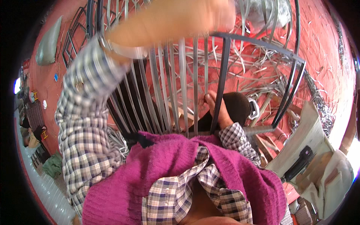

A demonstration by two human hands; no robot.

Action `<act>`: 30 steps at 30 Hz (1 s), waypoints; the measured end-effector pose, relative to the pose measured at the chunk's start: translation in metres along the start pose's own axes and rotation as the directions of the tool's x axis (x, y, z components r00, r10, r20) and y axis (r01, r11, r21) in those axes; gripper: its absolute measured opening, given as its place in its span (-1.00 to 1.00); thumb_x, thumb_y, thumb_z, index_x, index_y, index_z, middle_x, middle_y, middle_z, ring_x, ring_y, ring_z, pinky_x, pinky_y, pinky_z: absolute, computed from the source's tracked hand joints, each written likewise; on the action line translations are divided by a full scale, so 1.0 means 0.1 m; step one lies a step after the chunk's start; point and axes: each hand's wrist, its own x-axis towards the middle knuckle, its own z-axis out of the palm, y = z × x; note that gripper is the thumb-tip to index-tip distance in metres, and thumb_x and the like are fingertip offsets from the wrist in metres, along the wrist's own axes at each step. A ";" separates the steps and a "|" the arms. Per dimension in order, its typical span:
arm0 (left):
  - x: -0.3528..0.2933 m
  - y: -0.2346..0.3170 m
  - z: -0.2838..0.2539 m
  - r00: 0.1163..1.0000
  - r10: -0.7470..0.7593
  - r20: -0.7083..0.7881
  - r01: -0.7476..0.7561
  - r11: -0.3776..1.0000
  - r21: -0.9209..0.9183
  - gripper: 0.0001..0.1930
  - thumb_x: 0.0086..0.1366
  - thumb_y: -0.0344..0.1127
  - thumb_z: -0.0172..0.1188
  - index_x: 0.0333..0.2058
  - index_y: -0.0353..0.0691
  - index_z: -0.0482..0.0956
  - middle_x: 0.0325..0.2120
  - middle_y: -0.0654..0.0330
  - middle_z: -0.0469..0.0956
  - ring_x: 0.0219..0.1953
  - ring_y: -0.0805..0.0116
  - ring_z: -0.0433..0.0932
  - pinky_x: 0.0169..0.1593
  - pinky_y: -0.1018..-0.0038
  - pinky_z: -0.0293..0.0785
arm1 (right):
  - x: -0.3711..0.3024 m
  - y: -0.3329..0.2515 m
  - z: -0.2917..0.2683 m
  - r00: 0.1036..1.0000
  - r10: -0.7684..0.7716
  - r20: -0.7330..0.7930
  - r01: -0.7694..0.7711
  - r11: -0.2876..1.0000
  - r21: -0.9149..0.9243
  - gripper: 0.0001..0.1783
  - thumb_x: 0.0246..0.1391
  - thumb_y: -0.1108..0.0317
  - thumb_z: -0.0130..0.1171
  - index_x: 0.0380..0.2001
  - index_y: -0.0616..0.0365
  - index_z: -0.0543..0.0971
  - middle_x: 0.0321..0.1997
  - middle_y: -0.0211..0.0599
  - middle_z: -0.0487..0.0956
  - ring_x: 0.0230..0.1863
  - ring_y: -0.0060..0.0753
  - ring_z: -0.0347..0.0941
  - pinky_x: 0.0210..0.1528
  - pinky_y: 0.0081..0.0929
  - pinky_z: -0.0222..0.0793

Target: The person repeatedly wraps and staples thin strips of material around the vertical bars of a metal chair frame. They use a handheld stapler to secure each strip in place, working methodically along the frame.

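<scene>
Perhaps the grey strips, at twelve o'clock, could twist should the left hand, blurred at one o'clock, jerk; I cannot tell its grip, nor whether the right hand, at three, clasps the dark bar

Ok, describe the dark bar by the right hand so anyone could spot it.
Find the dark frame before the purple vest. One straight bar crosses in front of the right hand: plain dark, unlike the grey striped strips to its left.

One strip-laced frame, two sleeves
</scene>
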 end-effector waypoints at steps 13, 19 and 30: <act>-0.58 0.89 1.34 0.840 -0.145 0.523 0.071 0.985 0.158 -0.92 -0.06 -0.33 0.16 -0.59 -0.18 0.58 -0.60 0.05 0.55 -0.46 0.09 0.58 -0.40 0.27 0.49 | -0.26 -0.23 -0.11 0.977 0.099 -0.191 -0.116 0.990 -0.081 -0.73 0.21 0.35 -0.09 -0.17 0.30 0.50 -0.35 -0.26 0.56 -0.40 -0.52 0.47 -0.32 -0.60 0.37; -0.68 1.18 1.42 0.728 -0.079 0.681 0.004 0.994 0.110 -0.86 -0.03 -0.28 0.21 -0.57 -0.23 0.59 -0.59 0.03 0.55 -0.46 0.04 0.57 -0.38 0.23 0.48 | -1.70 -0.62 0.15 0.825 0.546 -0.147 -0.358 0.705 0.612 -0.69 0.22 0.35 -0.07 -0.04 0.32 0.39 -0.26 -0.24 0.52 -0.31 -0.52 0.43 -0.21 -0.61 0.39; -1.10 1.49 1.17 0.742 -0.111 0.661 0.066 0.993 0.093 -0.92 -0.03 -0.28 0.22 -0.53 -0.10 0.62 -0.56 0.18 0.57 -0.37 0.21 0.56 -0.15 0.24 0.37 | -1.21 -0.15 0.78 0.930 0.363 -0.058 -0.342 0.913 0.223 -0.84 0.09 0.49 -0.07 -0.32 0.33 0.47 -0.51 -0.33 0.47 -0.53 -0.51 0.36 -0.45 -0.60 0.30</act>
